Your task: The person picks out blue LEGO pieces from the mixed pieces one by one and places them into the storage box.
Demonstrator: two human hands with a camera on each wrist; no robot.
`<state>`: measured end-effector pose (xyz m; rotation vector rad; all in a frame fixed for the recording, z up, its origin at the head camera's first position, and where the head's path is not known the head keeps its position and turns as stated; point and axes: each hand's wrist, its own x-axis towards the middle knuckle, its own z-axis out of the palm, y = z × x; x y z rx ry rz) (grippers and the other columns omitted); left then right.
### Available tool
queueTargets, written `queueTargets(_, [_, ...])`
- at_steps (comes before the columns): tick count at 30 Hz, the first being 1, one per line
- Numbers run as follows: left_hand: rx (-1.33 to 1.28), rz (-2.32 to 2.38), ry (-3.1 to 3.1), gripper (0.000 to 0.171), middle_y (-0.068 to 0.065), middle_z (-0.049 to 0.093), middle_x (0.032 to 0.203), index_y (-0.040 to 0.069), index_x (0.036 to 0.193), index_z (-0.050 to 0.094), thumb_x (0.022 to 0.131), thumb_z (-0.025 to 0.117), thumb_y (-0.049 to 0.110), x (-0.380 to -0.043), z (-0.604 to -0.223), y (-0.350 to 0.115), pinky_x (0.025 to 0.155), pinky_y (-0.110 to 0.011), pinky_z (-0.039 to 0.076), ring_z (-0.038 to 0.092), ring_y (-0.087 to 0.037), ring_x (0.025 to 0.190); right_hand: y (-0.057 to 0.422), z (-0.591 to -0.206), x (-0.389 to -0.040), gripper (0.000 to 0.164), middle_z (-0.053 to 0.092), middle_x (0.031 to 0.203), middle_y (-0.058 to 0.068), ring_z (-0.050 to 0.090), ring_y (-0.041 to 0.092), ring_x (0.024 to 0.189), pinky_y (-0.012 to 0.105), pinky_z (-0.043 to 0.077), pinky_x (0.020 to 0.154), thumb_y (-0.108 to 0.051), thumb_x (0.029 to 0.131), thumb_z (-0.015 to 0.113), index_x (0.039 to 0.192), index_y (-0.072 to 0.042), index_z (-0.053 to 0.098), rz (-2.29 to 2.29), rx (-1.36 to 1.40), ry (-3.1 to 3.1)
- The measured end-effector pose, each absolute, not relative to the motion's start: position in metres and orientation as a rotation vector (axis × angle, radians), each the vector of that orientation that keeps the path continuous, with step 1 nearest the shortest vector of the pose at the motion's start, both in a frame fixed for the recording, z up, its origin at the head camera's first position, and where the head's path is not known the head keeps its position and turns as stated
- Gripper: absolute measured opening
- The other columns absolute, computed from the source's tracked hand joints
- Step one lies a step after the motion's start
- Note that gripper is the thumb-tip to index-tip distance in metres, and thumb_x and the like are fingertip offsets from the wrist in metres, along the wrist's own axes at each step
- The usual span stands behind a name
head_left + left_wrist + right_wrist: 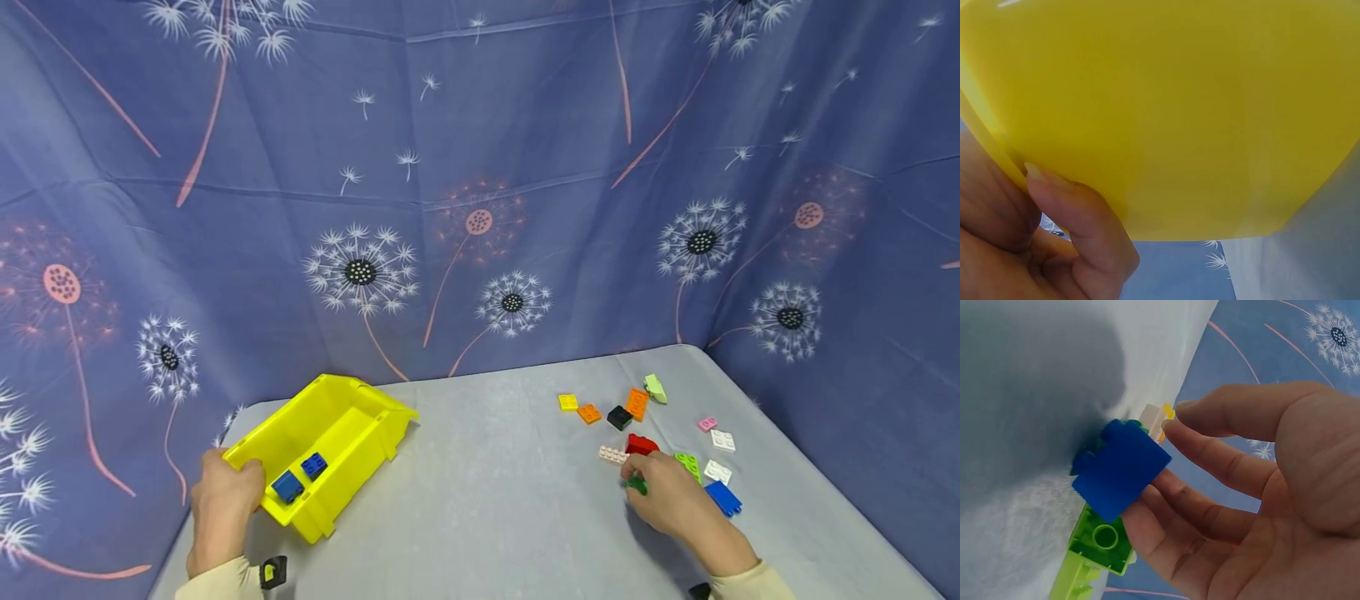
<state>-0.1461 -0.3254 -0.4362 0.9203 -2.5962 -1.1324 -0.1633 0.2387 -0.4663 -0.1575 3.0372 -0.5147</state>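
Observation:
My left hand [225, 500] grips the near-left rim of a yellow bin [360, 475], thumb over the edge. The left wrist view is mostly the bin's yellow wall [1197, 119], with curled fingers at lower left. Two blue bricks [287, 487] lie inside the bin. On the right, my other hand [671, 496] is low over the loose bricks, beside a red brick [641, 444]. In the right wrist view its curled fingers hold a blue brick [1122, 469], which the head view hides. A dark green brick [637, 484] shows at the fingertips; whether it is held is unclear.
Several bricks lie on the grey table [487, 500] around the right hand, including lime [687, 467], blue [723, 498], white [717, 472] and black [619, 417] ones. A pale studded brick [612, 455] lies to its left. A patterned curtain [480, 167] hangs behind the table.

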Motion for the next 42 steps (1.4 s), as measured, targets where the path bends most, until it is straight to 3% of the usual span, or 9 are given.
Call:
queueTargets(8, [0.909, -1.122, -2.591, 0.059, -0.031, 0.048, 0.1, -0.006, 0.135, 0.025, 0.088, 0.045, 0.024, -0.149, -0.436, -0.325, 0.061, -0.042, 0.044, 0.053, -0.039, 0.081, 0.242, -0.471, -0.158, 0.017, 0.052, 0.079, 0.0, 0.046, 0.017, 0.07, 0.034, 0.043, 0.063, -0.014, 0.073, 0.076, 0.084, -0.021, 0.066, -0.491, -0.149, 3.057])
queueTargets(19, [0.921, -1.136, -2.601, 0.06, -0.032, 0.046, 0.104, -0.006, 0.136, 0.024, 0.088, 0.044, 0.024, -0.152, -0.436, -0.325, 0.069, -0.048, 0.042, 0.05, -0.042, 0.087, 0.245, -0.472, -0.147, 0.026, 0.053, 0.084, 0.0, 0.047, 0.017, 0.071, 0.037, 0.046, 0.065, -0.013, 0.067, 0.082, 0.085, -0.022, 0.066, -0.428, -0.183, 3.073])
queueTargets(27, [0.928, -1.138, -2.607, 0.061, -0.033, 0.046, 0.106, -0.006, 0.137, 0.023, 0.088, 0.043, 0.025, -0.152, -0.437, -0.327, 0.07, -0.049, 0.042, 0.05, -0.042, 0.088, 0.247, -0.471, -0.141, 0.031, 0.047, 0.079, -0.001, 0.042, 0.016, 0.066, 0.032, 0.04, 0.058, -0.003, 0.063, 0.08, 0.084, -0.02, 0.066, -0.43, -0.256, 3.074])
queueTargets(36, [0.951, -1.162, -2.611, 0.058, -0.031, 0.047, 0.102, -0.004, 0.136, 0.025, 0.088, 0.044, 0.024, -0.152, -0.435, -0.327, 0.056, -0.037, 0.045, 0.053, -0.038, 0.079, 0.247, -0.471, -0.144, 0.028, 0.047, 0.075, -0.004, 0.043, 0.012, 0.066, 0.031, 0.043, 0.061, 0.003, 0.064, 0.075, 0.078, -0.019, 0.064, -0.459, -0.295, 3.098])
queueTargets(42, [0.949, -1.155, -2.613, 0.06, -0.031, 0.046, 0.103, -0.005, 0.137, 0.023, 0.089, 0.044, 0.024, -0.153, -0.435, -0.327, 0.064, -0.044, 0.044, 0.053, -0.04, 0.083, 0.247, -0.464, -0.148, 0.025, 0.05, 0.079, -0.001, 0.046, 0.015, 0.069, 0.034, 0.046, 0.065, -0.002, 0.065, 0.078, 0.079, -0.018, 0.065, -0.498, -0.276, 3.051])
